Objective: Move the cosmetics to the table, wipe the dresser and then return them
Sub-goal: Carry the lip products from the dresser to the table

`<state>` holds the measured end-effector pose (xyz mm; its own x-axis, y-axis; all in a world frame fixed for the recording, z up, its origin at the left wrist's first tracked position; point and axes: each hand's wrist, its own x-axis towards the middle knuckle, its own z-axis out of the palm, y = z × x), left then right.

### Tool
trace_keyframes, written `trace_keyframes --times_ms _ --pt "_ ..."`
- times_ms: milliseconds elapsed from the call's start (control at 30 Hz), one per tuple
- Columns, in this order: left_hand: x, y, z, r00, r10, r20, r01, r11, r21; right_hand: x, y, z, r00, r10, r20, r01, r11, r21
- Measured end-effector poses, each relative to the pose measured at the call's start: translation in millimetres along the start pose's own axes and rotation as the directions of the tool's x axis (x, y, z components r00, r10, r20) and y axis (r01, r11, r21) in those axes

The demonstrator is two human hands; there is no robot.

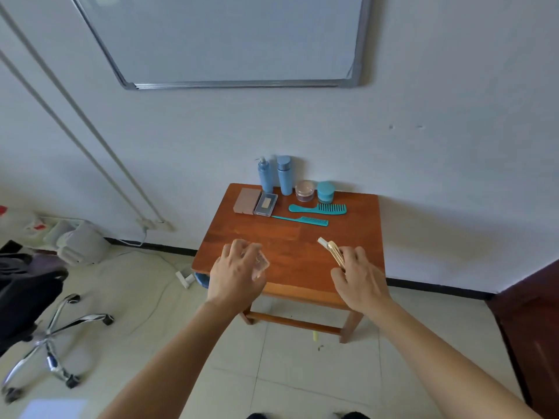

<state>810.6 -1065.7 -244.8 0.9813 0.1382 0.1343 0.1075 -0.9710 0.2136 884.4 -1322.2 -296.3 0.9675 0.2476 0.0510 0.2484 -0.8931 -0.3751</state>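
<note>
Over the near left edge of the table (357, 225), the left hand (234, 275) reaches palm down, its grip curled closed around a small clear bottle (261, 263) that is mostly hidden and hard to make out. Over the near right edge, the right hand (358, 281) pinches closed on slim gold-coloured sticks (331, 251) pointing toward the far edge; what they are I cannot tell. Along the far edge, from the left corner: a brown box (246, 201), a clear case (266, 204), a pump bottle (265, 175), a capped blue bottle (284, 176), a pinkish jar (305, 191) and a teal jar (325, 192). Just nearer lie a tail comb (302, 220) and a wide comb (319, 208). Nothing blocks either hand.
</note>
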Motion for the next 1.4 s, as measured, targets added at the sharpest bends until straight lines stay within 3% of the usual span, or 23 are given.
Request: trace_keyframes --times_ms 167,333,500,633,833,967,1167,1400 --pt "71 -58 31 0.998 -0.025 0.054 0.025 1.0 -0.012 70 -26 41 0.998 0.0 0.055 0.0 1.0 0.0" --pt "153 -118 65 0.986 0.048 0.159 -0.042 0.998 -0.042 129 -54 78 0.99 0.12 0.074 -0.114 0.99 -0.083" --pt "212 -161 90 0.934 0.172 0.313 -0.166 0.985 -0.044 167 -75 102 0.965 0.231 0.126 -0.21 0.964 -0.162" --pt "239 -177 116 0.894 0.189 0.406 -0.185 0.982 -0.049 183 -83 127 0.947 0.262 0.185 -0.226 0.955 -0.191" --pt "257 -178 162 0.806 0.212 0.553 -0.209 0.975 -0.069 209 -77 159 0.923 0.252 0.289 -0.189 0.955 -0.23" --pt "268 -171 179 0.756 0.264 0.599 -0.258 0.961 -0.097 231 -69 169 0.947 0.181 0.265 -0.117 0.964 -0.24" --pt "277 -162 187 0.777 0.261 0.573 -0.258 0.962 -0.088 244 -57 178 0.954 0.057 0.294 0.028 0.96 -0.277" --pt "276 -164 186 0.804 0.243 0.542 -0.265 0.964 -0.04 218 -56 176 0.966 -0.005 0.258 0.072 0.964 -0.254"
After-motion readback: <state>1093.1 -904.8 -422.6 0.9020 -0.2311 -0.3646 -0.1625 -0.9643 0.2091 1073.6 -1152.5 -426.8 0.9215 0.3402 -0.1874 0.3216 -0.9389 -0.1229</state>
